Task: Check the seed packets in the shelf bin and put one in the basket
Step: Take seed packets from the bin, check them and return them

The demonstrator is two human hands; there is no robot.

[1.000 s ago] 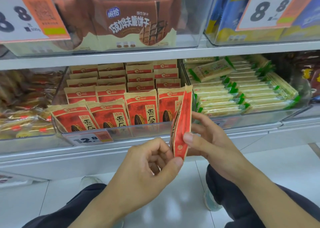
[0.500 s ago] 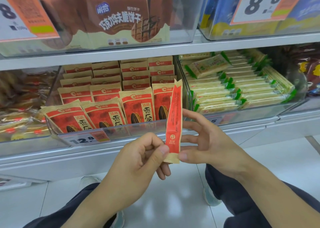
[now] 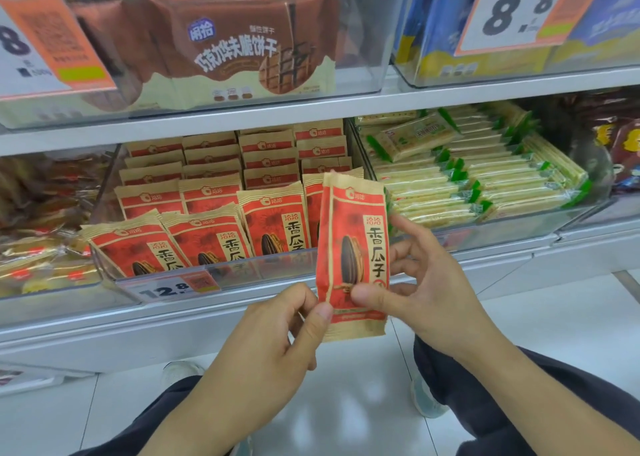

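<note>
One red sunflower seed packet (image 3: 353,248) is held upright, printed face to camera, in front of the clear shelf bin (image 3: 277,270) of matching packets. Left hand (image 3: 273,345) pinches its lower left corner between thumb and curled fingers. Right hand (image 3: 426,289) pinches the lower right edge, thumb in front, fingers spread behind.

Grey metal shelves (image 3: 242,113) stand over glossy white floor tiles (image 3: 346,403)

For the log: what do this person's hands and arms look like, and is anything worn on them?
Both the left hand and the right hand are bare: no gloves, and no rings, watch or bracelet in view. Both forearms are bare down to the frame edge, with no sleeve in view. Fingernails are short and unpainted.
</note>
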